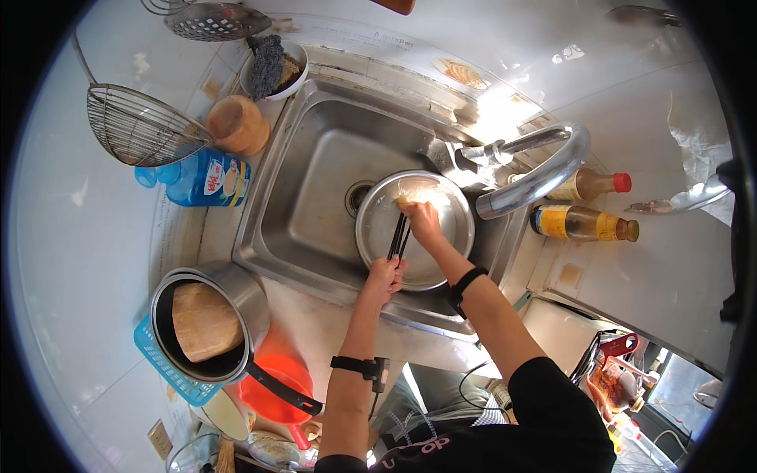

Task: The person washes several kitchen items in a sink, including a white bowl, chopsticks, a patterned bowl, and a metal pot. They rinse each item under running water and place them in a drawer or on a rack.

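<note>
A round stainless steel basin sits in the right part of the steel sink, partly beside the drain. Over it my left hand grips the near end of a few black chopsticks. Around their far ends close the fingers of my right hand. Something small and yellowish shows at those fingertips; I cannot tell what it is. Glare on the basin hides whether it holds water. The curved chrome faucet reaches in from the right, its spout close to the basin's rim.
Two sauce bottles stand right of the sink. On the left are a blue detergent bottle, a wooden container and a white bowl with a scrubber. A pot and red plastic dipper occupy the near left.
</note>
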`<state>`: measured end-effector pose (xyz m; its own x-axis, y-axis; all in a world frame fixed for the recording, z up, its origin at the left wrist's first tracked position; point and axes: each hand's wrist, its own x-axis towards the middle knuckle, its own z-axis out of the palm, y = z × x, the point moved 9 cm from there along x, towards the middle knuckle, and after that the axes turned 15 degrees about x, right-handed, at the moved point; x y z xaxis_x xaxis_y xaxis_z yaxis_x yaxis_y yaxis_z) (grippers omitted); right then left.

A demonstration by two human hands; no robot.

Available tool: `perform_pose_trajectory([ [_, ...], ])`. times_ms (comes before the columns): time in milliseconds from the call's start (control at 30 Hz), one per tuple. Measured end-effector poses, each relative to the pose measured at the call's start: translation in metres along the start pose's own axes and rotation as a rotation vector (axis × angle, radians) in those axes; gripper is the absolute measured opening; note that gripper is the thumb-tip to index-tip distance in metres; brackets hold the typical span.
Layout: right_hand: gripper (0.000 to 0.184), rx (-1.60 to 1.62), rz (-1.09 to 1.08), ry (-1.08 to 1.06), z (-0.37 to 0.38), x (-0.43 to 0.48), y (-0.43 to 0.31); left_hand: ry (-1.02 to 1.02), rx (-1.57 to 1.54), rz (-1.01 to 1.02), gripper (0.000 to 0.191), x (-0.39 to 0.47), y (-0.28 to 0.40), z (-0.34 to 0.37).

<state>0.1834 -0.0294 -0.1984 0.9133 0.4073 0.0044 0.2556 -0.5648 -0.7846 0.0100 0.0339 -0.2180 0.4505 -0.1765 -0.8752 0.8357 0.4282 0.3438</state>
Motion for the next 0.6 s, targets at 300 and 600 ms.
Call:
perform_pose_trajectory([
  [300,0.034,0.231,0.227,-0.021,-0.018,0.001,0.041,0.624,1.103,0.450,0.037,-0.027,0.040,0.005],
  [600,0.034,0.200,0.192,0.007,-0.042,-0.018,0.017,0.655,1.103,0.421,0.033,-0.027,0.044,-0.009],
])
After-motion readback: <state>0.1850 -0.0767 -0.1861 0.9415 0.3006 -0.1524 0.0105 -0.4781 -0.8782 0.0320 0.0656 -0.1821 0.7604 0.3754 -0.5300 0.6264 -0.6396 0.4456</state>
